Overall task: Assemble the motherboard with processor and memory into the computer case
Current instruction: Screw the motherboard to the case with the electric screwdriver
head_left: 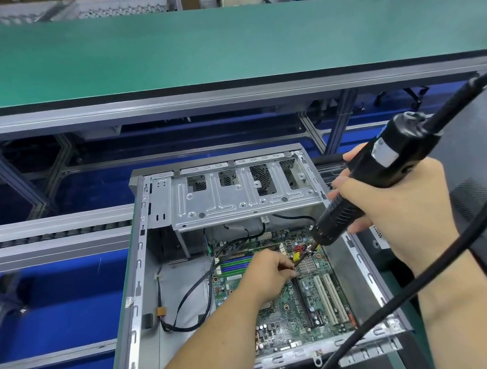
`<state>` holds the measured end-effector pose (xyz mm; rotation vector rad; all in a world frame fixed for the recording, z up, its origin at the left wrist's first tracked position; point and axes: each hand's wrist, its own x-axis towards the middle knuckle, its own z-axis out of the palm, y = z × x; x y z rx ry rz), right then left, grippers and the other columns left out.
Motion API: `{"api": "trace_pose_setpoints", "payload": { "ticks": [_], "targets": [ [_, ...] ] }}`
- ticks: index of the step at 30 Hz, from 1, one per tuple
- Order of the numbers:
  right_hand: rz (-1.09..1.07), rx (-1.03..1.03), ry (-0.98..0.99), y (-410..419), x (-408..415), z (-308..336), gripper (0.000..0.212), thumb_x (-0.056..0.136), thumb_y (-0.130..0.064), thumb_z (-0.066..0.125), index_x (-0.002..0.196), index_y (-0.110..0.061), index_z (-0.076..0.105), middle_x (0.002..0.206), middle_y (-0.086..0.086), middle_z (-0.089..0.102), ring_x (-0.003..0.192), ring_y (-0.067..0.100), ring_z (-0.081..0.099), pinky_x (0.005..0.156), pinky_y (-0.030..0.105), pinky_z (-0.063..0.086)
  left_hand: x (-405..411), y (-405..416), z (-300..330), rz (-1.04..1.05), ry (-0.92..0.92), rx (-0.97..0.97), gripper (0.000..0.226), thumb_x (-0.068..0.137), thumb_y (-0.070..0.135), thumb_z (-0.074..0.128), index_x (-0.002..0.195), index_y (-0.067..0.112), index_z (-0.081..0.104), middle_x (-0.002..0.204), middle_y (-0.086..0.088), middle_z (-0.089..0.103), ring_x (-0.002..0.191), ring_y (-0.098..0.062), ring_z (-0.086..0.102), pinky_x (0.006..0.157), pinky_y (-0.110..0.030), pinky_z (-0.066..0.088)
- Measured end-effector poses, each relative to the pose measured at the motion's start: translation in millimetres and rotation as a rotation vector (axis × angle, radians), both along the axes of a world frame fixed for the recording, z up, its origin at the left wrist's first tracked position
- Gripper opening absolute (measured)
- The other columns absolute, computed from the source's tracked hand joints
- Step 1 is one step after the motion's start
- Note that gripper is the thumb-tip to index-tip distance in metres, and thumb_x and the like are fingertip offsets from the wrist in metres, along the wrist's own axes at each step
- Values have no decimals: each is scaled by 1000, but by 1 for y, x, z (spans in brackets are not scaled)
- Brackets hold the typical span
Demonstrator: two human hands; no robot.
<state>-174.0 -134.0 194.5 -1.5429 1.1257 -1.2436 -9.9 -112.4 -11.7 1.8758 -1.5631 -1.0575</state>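
Observation:
An open grey computer case [143,279] lies on its side with a green motherboard [288,312] seated inside. My right hand [401,202] grips a black electric screwdriver [361,186], tilted down to the left over the board. Its bit [301,259] points near the small silver heatsink [308,266]. My left hand [268,278] rests over the board and pinches the bit's tip with fingertips. Blue and green memory slots [236,265] show left of that hand. The processor socket is hidden under my left wrist.
A thick black power cord [452,252] loops from the screwdriver across my right forearm. Black cables [195,297] trail over the case floor at left. A drive cage [237,194] spans the case's far end. A green conveyor belt [216,41] runs behind. A dark case panel [485,175] stands at right.

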Motion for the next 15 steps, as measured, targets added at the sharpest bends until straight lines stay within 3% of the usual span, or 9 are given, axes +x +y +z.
{"api": "trace_pose_setpoints", "payload": {
  "ticks": [3, 6, 10, 12, 13, 15],
  "targets": [
    [-2, -2, -4, 1, -1, 3, 25, 64, -28, 77, 89, -30, 74, 81, 6, 74, 58, 32, 73, 42, 39, 56, 0, 1, 1, 0, 29, -8, 15, 93, 19, 69, 105, 14, 77, 105, 1, 73, 87, -9, 61, 85, -23, 48],
    [-9, -14, -16, 1, -1, 6, 21, 66, -23, 77, 85, -33, 74, 80, 5, 74, 60, 29, 74, 41, 35, 55, 1, 3, 0, 12, 86, -4, 15, 94, 22, 68, 103, 16, 77, 103, -3, 74, 68, -8, 57, 67, -13, 46],
    [-23, -11, -51, 2, -1, 8, 23, 65, -19, 77, 82, -35, 74, 78, 6, 74, 64, 29, 74, 40, 33, 54, 3, 2, 0, 61, 160, 6, 18, 95, 23, 66, 103, 12, 77, 102, -8, 74, 74, -13, 58, 73, -26, 49],
    [-27, -5, -68, 1, 0, 8, 23, 64, -19, 78, 81, -33, 74, 78, 6, 74, 65, 29, 74, 40, 32, 54, 4, 2, -1, 73, 173, 4, 19, 95, 22, 66, 107, 12, 77, 103, -7, 73, 68, -2, 58, 66, -16, 46],
    [-30, -3, -72, 1, 0, 8, 22, 64, -19, 78, 81, -33, 74, 79, 6, 74, 67, 29, 75, 40, 32, 54, 4, 3, -1, 83, 189, 5, 19, 95, 21, 66, 108, 11, 76, 104, -4, 72, 71, -1, 62, 61, -8, 41],
    [-33, 1, -81, 0, 1, 8, 22, 62, -21, 78, 81, -33, 74, 80, 6, 74, 69, 30, 75, 41, 32, 53, 4, 4, 0, 118, 244, 19, 19, 95, 20, 66, 109, 12, 76, 102, 6, 67, 85, -1, 61, 57, -6, 37]
  ]
}}
